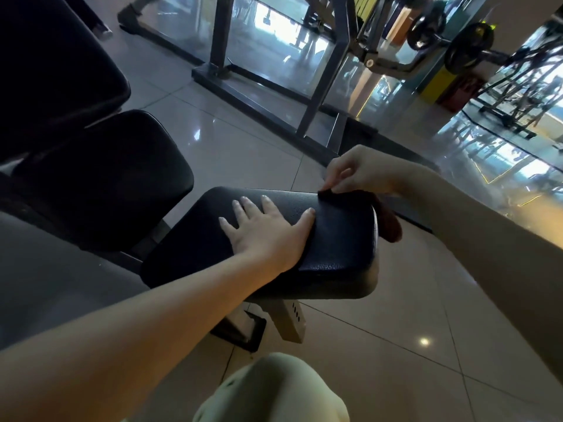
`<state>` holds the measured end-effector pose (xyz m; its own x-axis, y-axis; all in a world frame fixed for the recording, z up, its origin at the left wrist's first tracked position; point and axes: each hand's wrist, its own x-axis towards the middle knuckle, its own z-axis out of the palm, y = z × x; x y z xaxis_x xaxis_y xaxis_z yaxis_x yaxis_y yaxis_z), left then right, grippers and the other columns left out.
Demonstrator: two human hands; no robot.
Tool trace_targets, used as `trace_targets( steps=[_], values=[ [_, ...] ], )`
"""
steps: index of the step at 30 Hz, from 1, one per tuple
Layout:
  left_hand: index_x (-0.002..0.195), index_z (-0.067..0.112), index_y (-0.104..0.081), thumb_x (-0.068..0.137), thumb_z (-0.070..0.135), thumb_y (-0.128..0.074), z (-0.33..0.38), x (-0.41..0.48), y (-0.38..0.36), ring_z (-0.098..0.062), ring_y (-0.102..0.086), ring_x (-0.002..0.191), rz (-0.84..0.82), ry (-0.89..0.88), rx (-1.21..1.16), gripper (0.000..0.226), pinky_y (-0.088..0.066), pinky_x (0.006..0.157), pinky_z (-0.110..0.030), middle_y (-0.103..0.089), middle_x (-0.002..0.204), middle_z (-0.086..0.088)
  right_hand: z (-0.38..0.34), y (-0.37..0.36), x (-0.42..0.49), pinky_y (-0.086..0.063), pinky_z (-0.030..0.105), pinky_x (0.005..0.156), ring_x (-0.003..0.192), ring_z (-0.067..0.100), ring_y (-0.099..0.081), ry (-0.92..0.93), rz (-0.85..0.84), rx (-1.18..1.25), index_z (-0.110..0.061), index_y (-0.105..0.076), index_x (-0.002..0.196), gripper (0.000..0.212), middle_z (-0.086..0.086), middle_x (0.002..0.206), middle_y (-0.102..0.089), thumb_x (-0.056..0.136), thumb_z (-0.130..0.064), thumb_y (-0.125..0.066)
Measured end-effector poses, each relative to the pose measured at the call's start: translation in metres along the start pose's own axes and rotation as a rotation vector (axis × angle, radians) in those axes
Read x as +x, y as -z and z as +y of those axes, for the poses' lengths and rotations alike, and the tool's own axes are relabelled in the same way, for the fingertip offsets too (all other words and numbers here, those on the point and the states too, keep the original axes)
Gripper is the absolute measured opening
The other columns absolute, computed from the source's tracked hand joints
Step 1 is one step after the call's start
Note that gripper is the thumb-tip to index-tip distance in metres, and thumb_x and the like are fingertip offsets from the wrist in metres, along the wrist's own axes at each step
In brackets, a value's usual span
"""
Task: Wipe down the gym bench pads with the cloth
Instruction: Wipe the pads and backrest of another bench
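Steel frame (221,35) and weight plates (470,45) (blurred) stand on tiles (237,147).

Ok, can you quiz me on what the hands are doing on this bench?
1. True or false: the left hand lies flat on the black pad.
2. Which hand pinches the cloth? A) left hand B) right hand
3. Fill in: the cloth's colour is dark ____.
Key: 1 true; 2 B; 3 red.
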<state>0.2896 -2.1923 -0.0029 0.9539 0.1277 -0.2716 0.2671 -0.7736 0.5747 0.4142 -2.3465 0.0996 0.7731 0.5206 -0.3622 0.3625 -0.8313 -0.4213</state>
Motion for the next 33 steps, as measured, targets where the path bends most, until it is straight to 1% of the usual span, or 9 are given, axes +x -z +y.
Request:
trace_targets(
  steps=[5,8,11,15,18,22,25,28,33],
  values=[
    [0.157,0.012,0.001,0.089,0.078,-0.015,0.002,0.006,0.005,-0.035,0.009,0.15,-0.058,-0.002,0.018,0.096,0.001,0.119,-0.059,0.005,0.163,-0.02,-0.007,-0.026,0.047,-0.049,0.045,0.102,0.105,0.03,-0.065,0.07,-0.044,0.067,-0.017,-0.075,0.083,0.026,0.008,0.103,-0.072,0.086,0.007,-0.065],
    [0.157,0.016,0.005,0.083,0.084,-0.015,-0.013,0.018,0.009,-0.031,0.011,0.151,-0.107,-0.082,0.05,0.102,0.005,0.12,-0.055,0.009,0.163,-0.017,0.0,-0.007,0.042,-0.049,0.035,0.096,0.1,0.016,-0.066,0.076,-0.155,0.055,-0.007,-0.075,0.089,0.018,0.002,0.1,-0.069,0.086,0.007,-0.065],
    [0.158,0.023,0.004,0.08,0.084,-0.017,-0.034,0.026,0.009,-0.021,0.012,0.151,-0.102,-0.184,0.033,0.101,0.008,0.121,-0.05,0.01,0.164,-0.01,0.003,0.01,0.04,-0.049,0.037,0.096,0.099,0.013,-0.065,0.059,-0.31,0.044,-0.01,-0.074,0.082,0.017,-0.003,0.095,-0.068,0.085,0.005,-0.065],
    [0.158,0.022,0.0,0.082,0.082,-0.02,-0.038,0.027,0.006,-0.017,0.012,0.151,-0.057,-0.21,0.003,0.099,0.009,0.121,-0.047,0.007,0.165,-0.006,-0.012,-0.012,0.072,-0.048,0.038,0.101,0.102,0.015,-0.067,0.097,-0.238,-0.034,-0.018,-0.071,0.074,0.028,-0.006,0.093,-0.07,0.085,0.007,-0.065],
    [0.157,0.011,-0.002,0.084,0.082,-0.019,-0.042,0.032,0.004,-0.02,0.009,0.151,0.01,-0.054,0.001,0.103,0.006,0.121,-0.05,0.004,0.165,-0.009,-0.026,-0.046,0.112,-0.05,0.051,0.099,0.101,0.03,-0.067,0.109,-0.172,-0.078,-0.026,-0.07,0.065,0.038,-0.001,0.092,-0.071,0.083,0.007,-0.068],
    [0.156,0.006,0.0,0.084,0.083,-0.018,-0.048,0.037,0.004,-0.027,0.008,0.152,0.001,0.12,-0.024,0.107,0.003,0.12,-0.053,0.004,0.165,-0.013,-0.029,-0.051,0.127,-0.051,0.058,0.095,0.1,0.031,-0.067,0.089,-0.201,-0.109,-0.029,-0.07,0.064,0.037,-0.001,0.095,-0.071,0.084,0.003,-0.068],
    [0.156,0.007,0.002,0.083,0.083,-0.016,-0.049,0.04,0.004,-0.026,0.009,0.151,-0.018,0.104,-0.025,0.107,0.004,0.12,-0.054,0.006,0.165,-0.013,-0.029,-0.032,0.12,-0.049,0.049,0.101,0.101,0.025,-0.066,0.096,-0.284,-0.18,-0.03,-0.069,0.065,0.035,-0.003,0.096,-0.069,0.085,-0.001,-0.069],
    [0.156,0.007,0.004,0.083,0.083,-0.015,-0.048,0.042,0.002,-0.025,0.011,0.151,-0.028,0.117,-0.016,0.107,0.006,0.119,-0.054,0.008,0.164,-0.012,-0.032,-0.034,0.127,-0.051,0.043,0.098,0.1,0.025,-0.068,0.125,-0.29,-0.196,-0.032,-0.069,0.059,0.041,-0.013,0.08,-0.07,0.082,0.002,-0.071],
    [0.157,0.008,0.002,0.084,0.083,-0.017,-0.05,0.043,0.001,-0.025,0.01,0.151,-0.008,0.107,-0.034,0.107,0.006,0.119,-0.054,0.006,0.165,-0.012,-0.053,-0.07,0.157,-0.044,0.011,0.069,0.06,-0.013,-0.056,0.179,-0.156,-0.17,-0.022,-0.063,0.064,0.034,-0.006,0.078,-0.067,0.081,0.005,-0.072]
  ],
)
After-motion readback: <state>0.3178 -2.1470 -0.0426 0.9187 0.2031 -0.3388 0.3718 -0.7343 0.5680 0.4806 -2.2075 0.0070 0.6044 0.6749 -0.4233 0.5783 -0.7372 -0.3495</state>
